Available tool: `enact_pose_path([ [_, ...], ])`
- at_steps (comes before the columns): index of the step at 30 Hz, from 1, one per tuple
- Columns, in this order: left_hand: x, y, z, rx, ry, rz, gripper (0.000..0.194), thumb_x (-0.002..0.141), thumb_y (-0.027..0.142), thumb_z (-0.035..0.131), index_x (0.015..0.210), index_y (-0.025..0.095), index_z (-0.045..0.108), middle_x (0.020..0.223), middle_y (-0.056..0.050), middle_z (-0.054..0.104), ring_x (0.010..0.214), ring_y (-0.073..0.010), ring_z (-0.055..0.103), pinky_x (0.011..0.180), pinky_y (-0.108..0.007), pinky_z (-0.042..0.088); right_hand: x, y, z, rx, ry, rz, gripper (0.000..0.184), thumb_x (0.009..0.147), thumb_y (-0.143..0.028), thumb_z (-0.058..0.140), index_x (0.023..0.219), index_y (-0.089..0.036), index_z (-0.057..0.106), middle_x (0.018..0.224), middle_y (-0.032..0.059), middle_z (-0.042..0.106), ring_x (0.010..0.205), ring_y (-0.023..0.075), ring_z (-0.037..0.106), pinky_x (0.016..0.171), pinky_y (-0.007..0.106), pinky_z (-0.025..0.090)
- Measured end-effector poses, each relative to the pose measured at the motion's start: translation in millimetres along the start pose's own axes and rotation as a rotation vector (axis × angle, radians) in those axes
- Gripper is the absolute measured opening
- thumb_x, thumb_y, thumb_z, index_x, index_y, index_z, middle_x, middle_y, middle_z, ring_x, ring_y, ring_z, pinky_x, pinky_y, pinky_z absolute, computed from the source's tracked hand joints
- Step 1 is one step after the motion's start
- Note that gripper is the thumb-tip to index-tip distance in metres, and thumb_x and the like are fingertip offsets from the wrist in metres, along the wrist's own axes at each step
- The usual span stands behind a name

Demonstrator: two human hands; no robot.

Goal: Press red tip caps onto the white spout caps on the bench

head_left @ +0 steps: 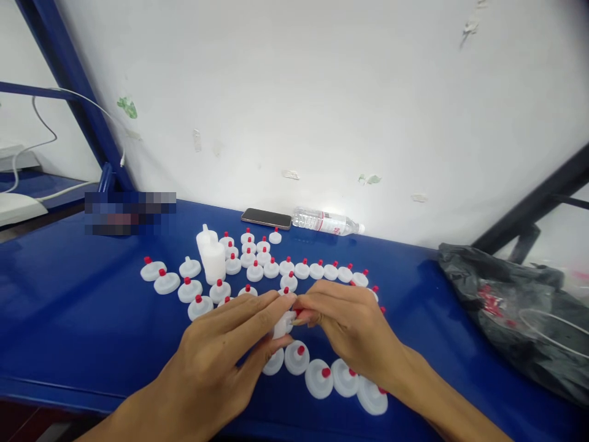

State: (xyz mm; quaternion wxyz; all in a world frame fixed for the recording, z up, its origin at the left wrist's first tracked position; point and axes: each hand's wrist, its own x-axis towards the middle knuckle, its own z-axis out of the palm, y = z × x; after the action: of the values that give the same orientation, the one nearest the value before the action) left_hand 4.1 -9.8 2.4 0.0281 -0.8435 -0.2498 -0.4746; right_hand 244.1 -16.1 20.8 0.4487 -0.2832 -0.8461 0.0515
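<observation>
My left hand point(225, 353) is closed around a white plastic nozzle lid point(280, 326), mostly hidden by the fingers. My right hand point(356, 328) pinches a small red cap point(299, 314) right at the lid's tip; whether it is seated there I cannot tell. Around both hands, many white round lids point(318, 379) with red tips stand in rows and curves on the blue table point(115, 319). One lid point(189, 268) at the left has a bare white nozzle. Behind it are a white bottle point(214, 263) and another white piece with a bare nozzle point(205, 237).
A phone point(267, 218) and a clear water bottle point(324, 221) lie along the wall. At the right, a dark plastic bag point(464, 276) holds loose red caps point(492, 302). Blue metal frame posts point(69, 67) rise at the left, with a white cable point(92, 101).
</observation>
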Motion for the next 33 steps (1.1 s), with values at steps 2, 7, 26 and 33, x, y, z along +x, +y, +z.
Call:
enact_pose_path([
  [2,0,2,0.9,0.026,0.009,0.011,0.027,0.114,0.021,0.064,0.140,0.023,0.073,0.124,-0.002,0.090,0.111,-0.0127,0.088,0.114,-0.021,0.064,1,-2,-1,-0.007,-0.009,-0.003,0.026,0.105,0.003,0.059,0.104,-0.015,0.078,0.086,0.0056,0.079,0.069,0.0149,0.074,0.064,0.023,0.063],
  [7,-1,4,3.1,-0.078,0.023,-0.030,0.026,0.113,0.024,0.068,0.138,0.023,0.073,0.122,-0.002,0.091,0.106,-0.0114,0.088,0.107,-0.016,0.065,1,-4,-1,-0.038,-0.033,-0.006,0.030,0.104,0.004,0.057,0.106,-0.018,0.077,0.086,0.0043,0.078,0.069,0.0143,0.074,0.063,0.023,0.063],
  [26,19,-13,-32.1,-0.074,-0.071,-0.268,0.011,0.106,0.036,0.073,0.115,0.034,0.079,0.113,0.004,0.082,0.103,-0.0141,0.080,0.096,-0.023,0.064,7,-18,-14,-0.259,0.034,-0.080,0.021,0.120,-0.024,0.064,0.117,-0.015,0.083,0.092,0.0047,0.090,0.071,0.0154,0.084,0.067,0.024,0.064],
  [33,34,-71,-90.1,0.370,-0.040,-0.681,0.040,0.106,0.067,0.067,0.118,0.032,0.080,0.104,0.009,0.081,0.088,-0.0160,0.066,0.077,-0.026,0.040,6,-1,-32,-0.532,0.119,-0.078,0.028,0.115,-0.013,0.060,0.098,-0.019,0.082,0.080,0.0027,0.085,0.063,0.0139,0.077,0.059,0.026,0.054],
])
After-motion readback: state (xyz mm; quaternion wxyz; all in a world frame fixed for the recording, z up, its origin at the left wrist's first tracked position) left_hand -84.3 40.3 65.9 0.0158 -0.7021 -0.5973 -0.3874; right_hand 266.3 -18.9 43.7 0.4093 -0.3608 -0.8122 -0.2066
